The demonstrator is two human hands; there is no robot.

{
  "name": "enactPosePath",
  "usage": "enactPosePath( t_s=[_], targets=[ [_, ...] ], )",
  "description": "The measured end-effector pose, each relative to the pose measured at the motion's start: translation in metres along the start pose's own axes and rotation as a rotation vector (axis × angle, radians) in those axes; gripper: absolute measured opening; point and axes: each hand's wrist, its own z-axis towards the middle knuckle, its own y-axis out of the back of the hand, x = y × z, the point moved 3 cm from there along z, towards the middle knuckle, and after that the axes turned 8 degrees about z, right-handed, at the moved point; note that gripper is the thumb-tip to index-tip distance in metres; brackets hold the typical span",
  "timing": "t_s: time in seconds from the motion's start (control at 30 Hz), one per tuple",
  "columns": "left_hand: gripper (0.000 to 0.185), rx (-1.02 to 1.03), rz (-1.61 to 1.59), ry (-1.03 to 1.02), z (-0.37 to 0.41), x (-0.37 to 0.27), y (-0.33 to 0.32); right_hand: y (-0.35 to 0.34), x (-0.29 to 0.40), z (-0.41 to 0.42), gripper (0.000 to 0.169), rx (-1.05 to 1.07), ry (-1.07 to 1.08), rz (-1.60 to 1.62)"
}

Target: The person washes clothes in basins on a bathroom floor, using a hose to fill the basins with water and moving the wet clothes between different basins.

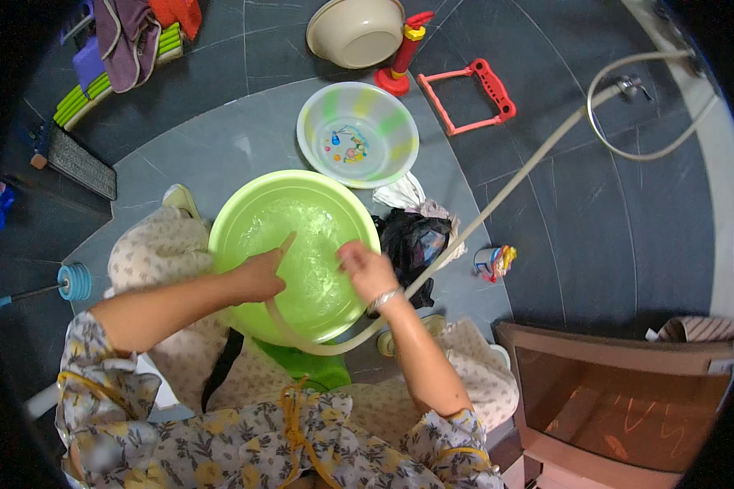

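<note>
A large green plastic basin [293, 189] with moving water in it stands before me on the floor. My left hand [260, 274] grips the end of a pale hose [507, 189] over the basin's left part; the hose loops round the basin's near side and runs up to a wall tap [631, 87]. Over the basin's right rim is my right hand [364, 269], blurred, with curled fingers; whether it holds anything cannot be made out. Just right of the basin lies a heap of dark and pale cloths [411, 241]. A patterned plastic basin [397, 137] touches the green one's far side.
Beyond stand a beige basin [355, 33], a red hand pump [407, 58] and a red frame [495, 91]. A small container [488, 261] is right of the cloths. A brown-framed cabinet [611, 348] fills the lower right. At left are a blue-headed brush [74, 282] and a grey block-like object [82, 164].
</note>
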Motion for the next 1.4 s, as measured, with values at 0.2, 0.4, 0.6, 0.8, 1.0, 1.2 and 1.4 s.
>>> enactPosePath(
  t_s=[0.2, 0.4, 0.6, 0.8, 1.0, 1.2, 1.4],
  targets=[
    [0.07, 0.097, 0.073, 0.035, 0.02, -0.013, 0.001, 0.072, -0.133, 0.112, 0.025, -0.269, 0.088, -0.797],
    [0.07, 0.198, 0.071, 0.09, 0.026, -0.028, 0.001, 0.088, -0.214, 0.07, 0.043, 0.484, -0.51, -1.097],
    [0.075, 0.276, 0.065, 0.091, 0.03, -0.038, 0.002, 0.091, -0.257, 0.027, 0.027, 0.613, -0.79, -0.943],
    [0.073, 0.268, 0.106, 0.103, 0.035, -0.033, 0.002, 0.12, -0.178, 0.116, 0.032, -0.338, 0.129, -1.062],
    [0.074, 0.264, 0.134, 0.15, 0.045, -0.034, 0.003, 0.125, -0.209, 0.14, 0.026, -0.04, -0.324, -1.093],
    [0.074, 0.318, 0.171, 0.093, 0.044, -0.041, -0.006, 0.077, -0.183, 0.074, 0.027, 0.501, -0.276, -1.144],
    [0.079, 0.338, 0.152, 0.113, 0.04, -0.039, -0.01, 0.06, -0.155, 0.078, 0.022, 1.043, -0.677, -0.458]
  ],
)
